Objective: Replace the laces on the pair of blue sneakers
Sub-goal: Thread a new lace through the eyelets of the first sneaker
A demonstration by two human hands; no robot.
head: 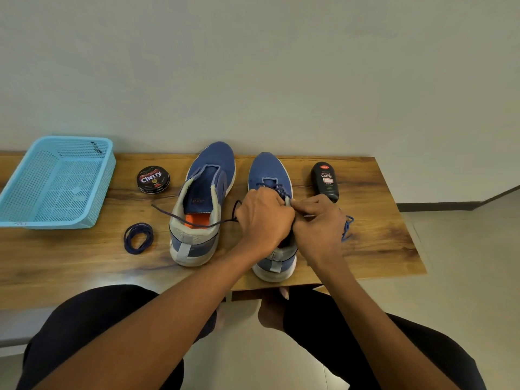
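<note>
Right sneaker point(277, 220) is being steadied by curled left hand point(263, 218) while lace point(197, 220) is being pinched by right hand point(319, 223), seemingly for threading eyelets.

Two sneakers point(203, 204), one basket point(56, 182), two polishes point(153, 179).

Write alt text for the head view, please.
Both hands, left hand and right hand, work a dark lace on the right blue sneaker. The left blue sneaker has no lace; a coiled lace lies beside it on the wooden table.
</note>
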